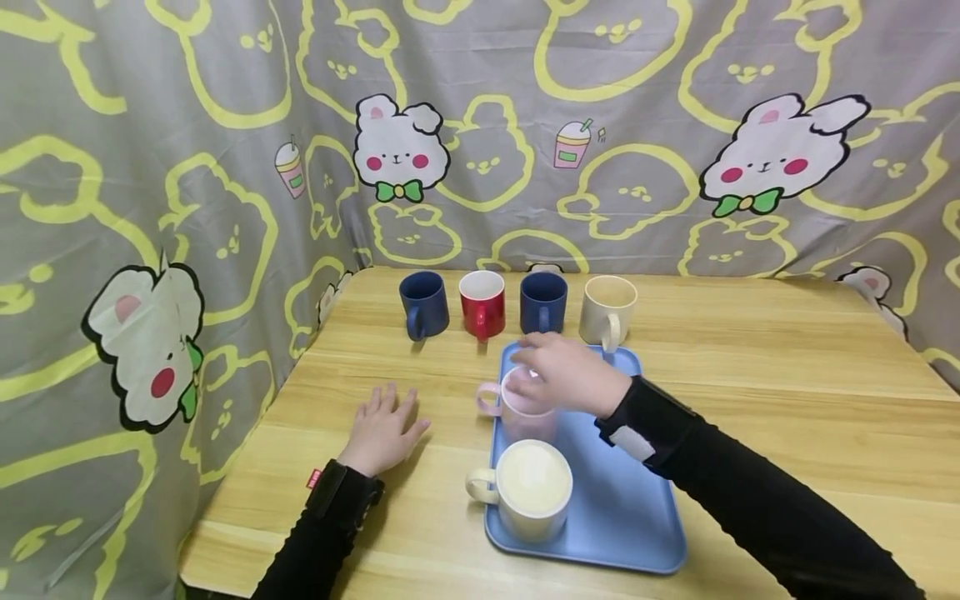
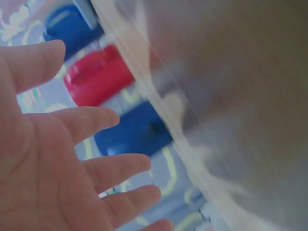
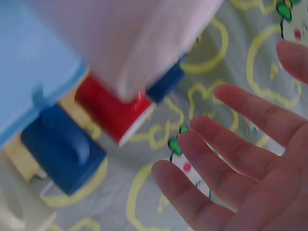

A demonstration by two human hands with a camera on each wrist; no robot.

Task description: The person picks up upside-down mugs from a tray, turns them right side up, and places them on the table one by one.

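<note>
My right hand (image 1: 573, 375) is over the pink mug (image 1: 531, 427), fingers extended and overlapping its rim in the head view. In the right wrist view those fingers (image 3: 240, 130) are spread and apart from the pink mug (image 3: 130, 33). The mug is on the left side of a blue tray (image 1: 626, 500), handle to the left. Nearer me on the same tray stands a cream mug (image 1: 534, 487), its handle also pointing left. Left of the tray, my left hand (image 1: 381, 433) is low over the table, palm down with fingers spread and nothing in its grasp.
Along the back of the wooden table (image 1: 780, 400) is a row of mugs: a blue mug (image 1: 426, 304), a red mug (image 1: 482, 304), another blue mug (image 1: 543, 302) and a cream mug (image 1: 606, 304). A patterned grey curtain (image 1: 480, 75) hangs behind and on the left.
</note>
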